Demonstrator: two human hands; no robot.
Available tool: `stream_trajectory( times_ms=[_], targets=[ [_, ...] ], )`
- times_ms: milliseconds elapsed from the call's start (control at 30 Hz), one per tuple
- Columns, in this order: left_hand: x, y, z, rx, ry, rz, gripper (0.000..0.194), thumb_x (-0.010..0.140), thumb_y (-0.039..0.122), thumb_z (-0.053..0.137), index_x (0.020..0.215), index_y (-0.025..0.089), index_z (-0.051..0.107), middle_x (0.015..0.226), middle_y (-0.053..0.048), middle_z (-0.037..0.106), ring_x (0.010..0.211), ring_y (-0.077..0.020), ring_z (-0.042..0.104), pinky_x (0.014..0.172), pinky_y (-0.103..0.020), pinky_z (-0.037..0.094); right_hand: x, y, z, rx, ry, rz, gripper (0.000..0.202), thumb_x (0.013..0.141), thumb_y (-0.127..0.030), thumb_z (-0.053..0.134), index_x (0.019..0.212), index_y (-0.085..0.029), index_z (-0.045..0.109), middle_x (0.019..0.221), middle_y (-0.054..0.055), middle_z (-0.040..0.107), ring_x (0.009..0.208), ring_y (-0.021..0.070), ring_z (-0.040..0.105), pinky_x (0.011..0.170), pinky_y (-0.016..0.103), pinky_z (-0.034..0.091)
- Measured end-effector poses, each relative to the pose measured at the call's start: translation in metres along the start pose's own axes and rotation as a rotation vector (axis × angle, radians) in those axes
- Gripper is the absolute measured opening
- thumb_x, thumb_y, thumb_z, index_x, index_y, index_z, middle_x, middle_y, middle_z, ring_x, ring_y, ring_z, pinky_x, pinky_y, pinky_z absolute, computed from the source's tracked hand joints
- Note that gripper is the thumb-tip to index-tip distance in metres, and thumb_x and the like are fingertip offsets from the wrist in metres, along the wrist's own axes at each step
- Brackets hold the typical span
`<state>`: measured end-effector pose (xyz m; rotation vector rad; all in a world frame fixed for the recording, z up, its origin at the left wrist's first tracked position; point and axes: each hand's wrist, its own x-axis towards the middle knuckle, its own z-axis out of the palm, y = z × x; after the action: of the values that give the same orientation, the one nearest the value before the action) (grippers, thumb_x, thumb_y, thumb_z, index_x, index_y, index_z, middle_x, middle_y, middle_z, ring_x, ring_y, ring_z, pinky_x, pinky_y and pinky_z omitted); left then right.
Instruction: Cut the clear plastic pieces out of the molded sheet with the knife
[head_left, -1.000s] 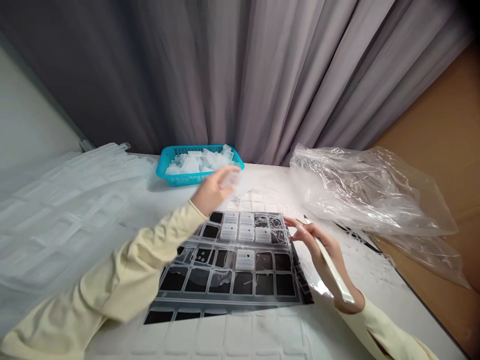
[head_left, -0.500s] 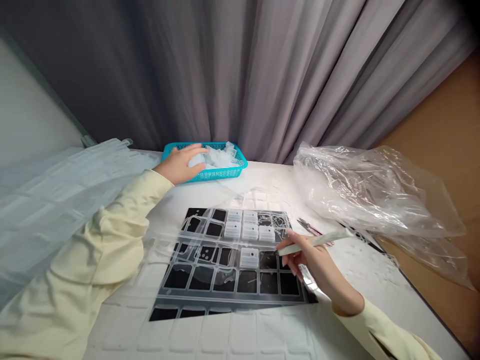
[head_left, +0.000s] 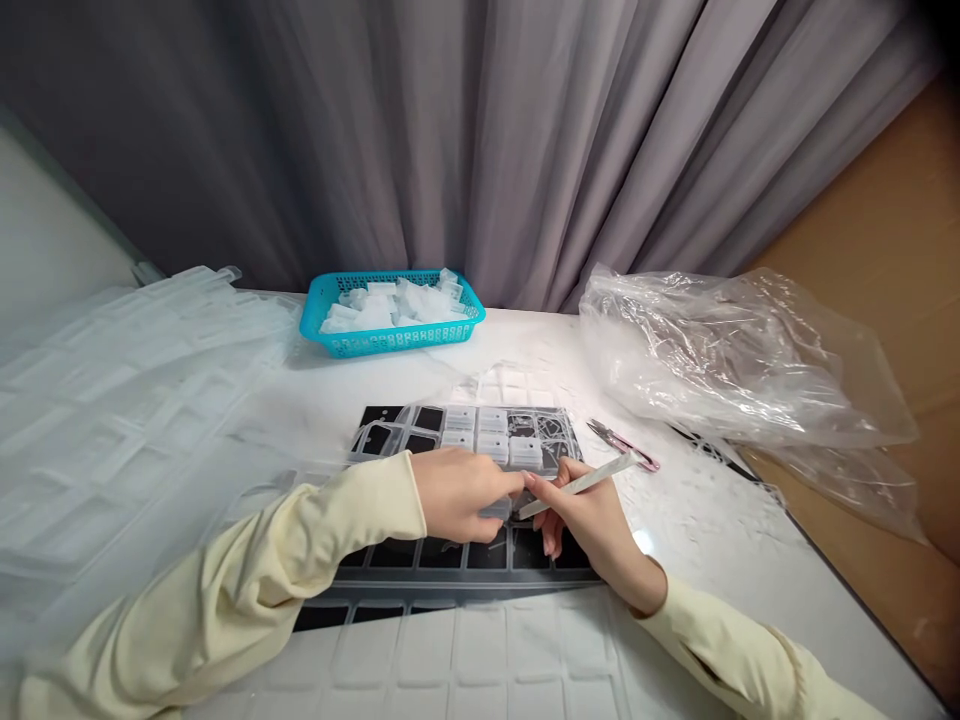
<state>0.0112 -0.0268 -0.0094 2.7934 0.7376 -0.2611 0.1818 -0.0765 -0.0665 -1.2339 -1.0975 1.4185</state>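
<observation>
My right hand [head_left: 600,530] grips a slim white pen-like stick [head_left: 592,482], its lower end pointing down at the tray. Close against it, my left hand [head_left: 465,495] reaches over the tray with fingers bent. A pale, clear edge shows between its thumb and forefinger; whether that is held or lies behind cannot be made out. Both hands partly cover the clear compartmented plastic sheet [head_left: 450,590], which overlies a black sheet [head_left: 487,555]. Beyond the fingers, several stacks of small whitish plastic pieces [head_left: 491,445] with dark dots sit in compartments.
A turquoise basket [head_left: 397,340] of whitish plastic pieces stands at the back. Stacked clear plastic trays [head_left: 112,420] cover the left side. Pink-handled snips [head_left: 622,446] lie right of the black sheet, before a crumpled clear bag [head_left: 735,360]. A grey curtain [head_left: 450,130] hangs behind.
My left hand has come from the basket down to the compartmented sheet, beside my right hand. The right hand has shifted slightly left, still holding the stick. The view has moved a little.
</observation>
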Motion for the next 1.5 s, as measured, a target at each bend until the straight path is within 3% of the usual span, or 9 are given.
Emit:
stream_trajectory(
  times_ms=[167,300,400,600,767,1033,1500],
  targets=[
    [0.002,0.002,0.002,0.019,0.052,-0.031,0.027,0.074,0.024,0.055,0.100,0.017,0.051,0.059,0.002,0.057,0.047,-0.0171,0.054,0.039,-0.025,0.025,0.000,0.001,0.000,-0.043,0.029,-0.025,0.045,0.073,-0.042,0.066,0.054,-0.021,0.031,0.037,-0.003,0.056,0.024,0.0109,0.049,0.022,0.016,0.031],
    [0.001,0.005,0.006,0.120,0.092,-0.033,0.015,0.072,0.026,0.054,0.083,0.016,0.055,0.053,0.000,0.055,0.043,-0.0188,0.053,0.037,-0.028,0.022,-0.003,0.002,-0.001,-0.094,0.018,-0.049,0.042,0.077,-0.036,0.062,0.051,-0.021,0.032,0.035,-0.004,0.054,0.024,0.0099,0.047,0.024,0.017,0.031],
    [0.001,0.008,0.012,0.211,0.152,-0.020,0.011,0.072,0.026,0.053,0.069,0.015,0.056,0.054,-0.003,0.059,0.045,-0.0203,0.056,0.038,-0.028,0.025,-0.006,0.002,-0.002,-0.153,0.001,-0.074,0.038,0.078,-0.032,0.059,0.051,-0.021,0.036,0.034,-0.004,0.052,0.025,0.0094,0.046,0.027,0.017,0.031],
    [0.007,0.015,0.022,0.339,0.250,0.000,0.014,0.070,0.025,0.054,0.064,0.013,0.058,0.053,-0.007,0.062,0.046,-0.0217,0.058,0.039,-0.029,0.033,-0.008,0.003,-0.002,-0.309,-0.019,-0.203,0.033,0.079,-0.022,0.052,0.050,-0.021,0.036,0.034,-0.006,0.048,0.028,0.0086,0.045,0.035,0.020,0.035],
    [0.014,0.019,0.029,0.369,0.243,0.046,0.015,0.071,0.021,0.055,0.058,0.014,0.056,0.051,-0.007,0.061,0.045,-0.0220,0.058,0.038,-0.030,0.032,-0.010,-0.001,-0.002,-0.491,-0.040,-0.334,0.035,0.075,-0.015,0.047,0.047,-0.021,0.028,0.034,-0.006,0.041,0.031,0.0075,0.041,0.038,0.020,0.031],
    [0.015,0.023,0.032,0.353,0.205,0.120,0.020,0.071,0.018,0.058,0.052,0.014,0.054,0.055,-0.007,0.062,0.045,-0.0212,0.058,0.036,-0.030,0.028,-0.008,-0.005,-0.001,-0.638,-0.066,-0.523,0.036,0.071,-0.014,0.044,0.051,-0.020,0.014,0.046,-0.007,0.016,0.046,0.0083,0.013,0.042,0.024,0.015],
    [0.016,-0.002,0.011,0.178,0.107,0.091,0.019,0.075,0.025,0.050,0.061,0.017,0.059,0.049,-0.003,0.057,0.037,-0.0138,0.044,0.038,-0.027,0.022,-0.006,-0.006,-0.003,-0.588,-0.127,-0.468,0.033,0.068,-0.012,0.042,0.051,-0.020,0.014,0.049,-0.006,0.015,0.049,0.0088,0.013,0.043,0.025,0.014]
  ],
)
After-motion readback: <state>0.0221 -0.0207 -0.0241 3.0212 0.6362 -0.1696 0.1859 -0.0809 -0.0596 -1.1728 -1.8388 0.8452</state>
